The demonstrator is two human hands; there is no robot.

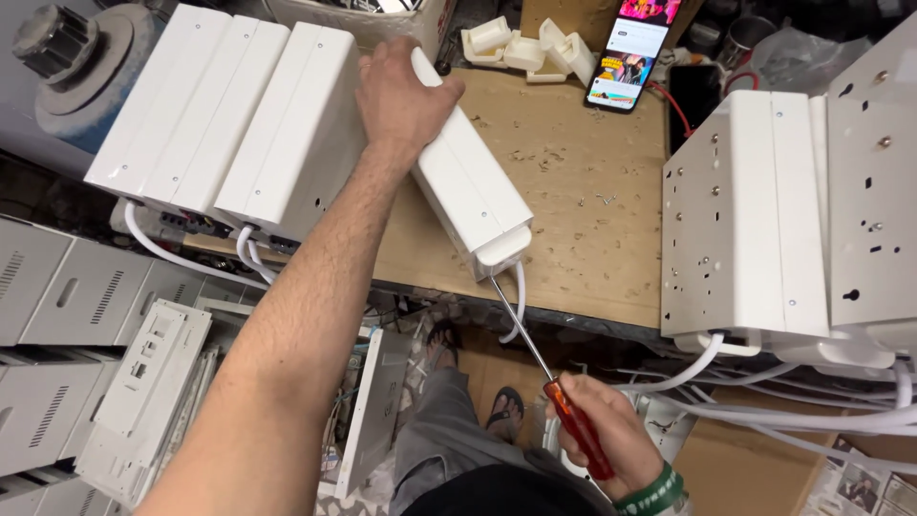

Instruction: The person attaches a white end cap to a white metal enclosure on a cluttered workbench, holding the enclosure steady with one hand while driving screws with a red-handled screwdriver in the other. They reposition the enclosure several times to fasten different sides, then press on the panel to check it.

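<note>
Screwdriver [549, 382] tip meets the white box's [468, 182] end, gripped by the right hand [611, 435]; left hand [401, 96] clamps the box. Finished-looking boxes [210, 115] stand alongside; this one seems unfinished.

Bench: you work at a wooden benchtop [564, 182], bare and scuffed in the middle.
Left side: three white metal boxes [239, 124] lie side by side on it, overhanging the near edge.
Centre: your white box [473, 182] lies slanted across the near edge.
Right side: more white perforated casings [755, 210].
Far edge: a lit phone [635, 48], small white plastic parts [525, 48].
Surface: scattered screws and shavings [592, 201].
</note>
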